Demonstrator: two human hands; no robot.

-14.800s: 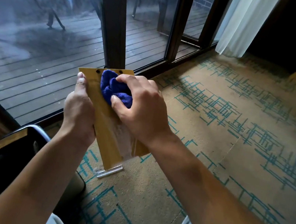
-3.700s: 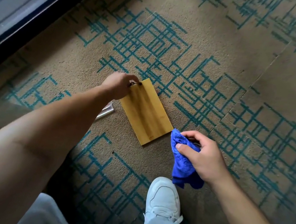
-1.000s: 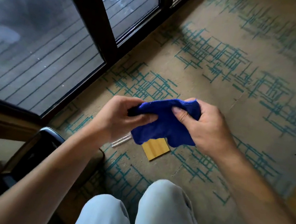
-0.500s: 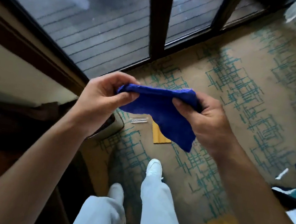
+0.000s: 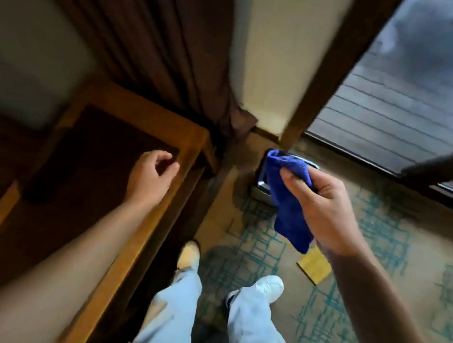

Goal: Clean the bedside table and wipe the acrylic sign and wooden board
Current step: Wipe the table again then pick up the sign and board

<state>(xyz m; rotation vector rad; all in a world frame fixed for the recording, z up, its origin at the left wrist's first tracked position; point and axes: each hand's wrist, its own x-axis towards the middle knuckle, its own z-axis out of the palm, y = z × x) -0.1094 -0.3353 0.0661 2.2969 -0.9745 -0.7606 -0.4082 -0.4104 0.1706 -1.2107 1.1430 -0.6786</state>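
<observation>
The left hand (image 5: 150,177) hovered over the tabletop (image 5: 93,180) near its far right corner, fingers loosely curled and holding nothing. The tabletop had a dark centre panel framed by a lighter wooden border, and its right edge ran down toward the person's legs; the whole visible surface was bare. A brown curtain (image 5: 162,42) hung down just behind the far right corner.

The right hand (image 5: 320,207) was raised over the carpet (image 5: 379,284), off the tabletop's right edge, pinching a blue cloth (image 5: 288,202) between thumb and fingers, with the loose end dangling below the palm. Behind the cloth a metal-rimmed bin (image 5: 259,188) stood on the carpet close to the wall and the dark window frame (image 5: 333,69).

The wooden board (image 5: 314,266) lay flat on the carpet, partly covered by the right wrist, just right of the white shoe (image 5: 269,287) and well apart from the tabletop. The acrylic sign could not be made out. Between the tabletop's right edge and the board only the person's two legs filled the strip of floor. The view was motion-blurred.
</observation>
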